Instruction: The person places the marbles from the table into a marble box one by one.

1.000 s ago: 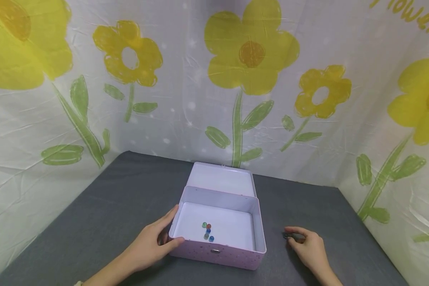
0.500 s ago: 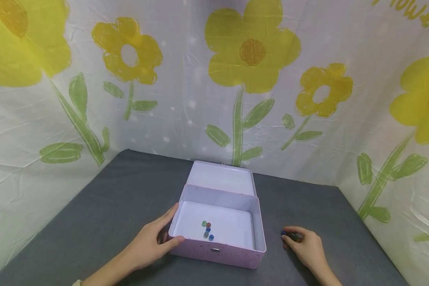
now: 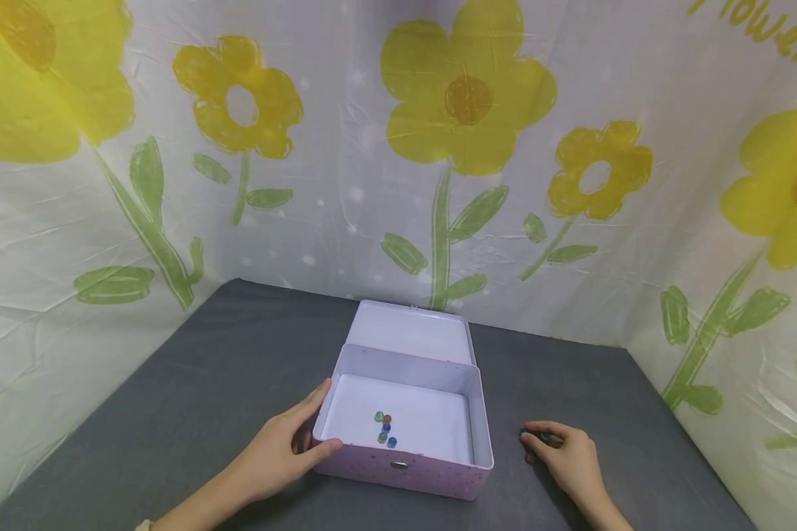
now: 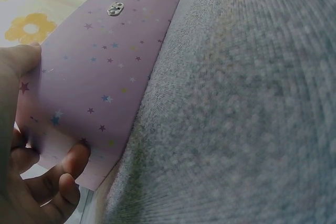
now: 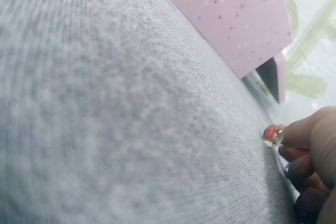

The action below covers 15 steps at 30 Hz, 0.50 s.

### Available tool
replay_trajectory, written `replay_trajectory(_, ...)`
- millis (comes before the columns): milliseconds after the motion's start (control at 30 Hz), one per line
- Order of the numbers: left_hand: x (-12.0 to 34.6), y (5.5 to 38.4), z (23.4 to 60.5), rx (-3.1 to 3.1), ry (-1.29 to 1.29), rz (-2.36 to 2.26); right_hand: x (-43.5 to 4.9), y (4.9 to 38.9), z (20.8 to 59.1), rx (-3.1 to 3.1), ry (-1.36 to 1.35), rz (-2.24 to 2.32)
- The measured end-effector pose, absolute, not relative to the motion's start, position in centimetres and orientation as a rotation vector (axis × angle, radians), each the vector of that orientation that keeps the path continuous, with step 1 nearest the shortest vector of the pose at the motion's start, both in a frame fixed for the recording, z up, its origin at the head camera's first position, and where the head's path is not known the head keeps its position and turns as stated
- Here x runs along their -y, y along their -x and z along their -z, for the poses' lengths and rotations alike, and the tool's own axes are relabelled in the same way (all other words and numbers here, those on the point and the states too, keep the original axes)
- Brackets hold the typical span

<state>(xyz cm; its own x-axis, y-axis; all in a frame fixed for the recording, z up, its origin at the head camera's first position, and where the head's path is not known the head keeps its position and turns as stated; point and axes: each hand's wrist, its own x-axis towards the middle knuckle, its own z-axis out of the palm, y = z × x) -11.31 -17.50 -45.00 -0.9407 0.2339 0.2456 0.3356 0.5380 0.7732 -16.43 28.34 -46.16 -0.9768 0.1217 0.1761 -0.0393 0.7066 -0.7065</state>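
Observation:
A pink, star-printed tin box point(image 3: 398, 483) stands on the grey cloth with its lid point(image 3: 412, 332) thrown back. Several glass marbles point(image 3: 387, 428), green, red, blue and greyish, lie on its white floor near the front. My left hand point(image 3: 282, 453) holds the box's front left corner, thumb at the front rim, fingers against the left side. To the right of the box, low over the cloth, my right hand point(image 3: 567, 453) pinches a blue marble point(image 3: 523, 431) between thumb and forefinger. A clear marble with a red-orange core point(image 5: 273, 136) lies by the thumb. The curled fingers partly hide a teal spot.
The grey cloth-covered table point(image 3: 252, 354) reaches back to a white curtain point(image 3: 332, 206) printed with yellow flowers, which also hangs at both sides. A small metal clasp point(image 3: 400, 464) sits on the box's front.
My right fingertips have shifted slightly left, and the blue and red marbles have come into sight at them. My left hand, the box and the marbles inside stay put.

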Motion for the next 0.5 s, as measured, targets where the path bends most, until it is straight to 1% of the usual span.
replay_trajectory(367, 17.6, 11.4, 44.9, 2.661, 0.485, 1.375, -27.8, 17.1, 45.1, 2.564, 0.132, -1.462)
replay_trajectory(500, 17.5, 11.3, 44.9, 2.665, 0.483, 1.378, -27.7, 17.3, 44.1, 2.551, 0.159, -1.483)
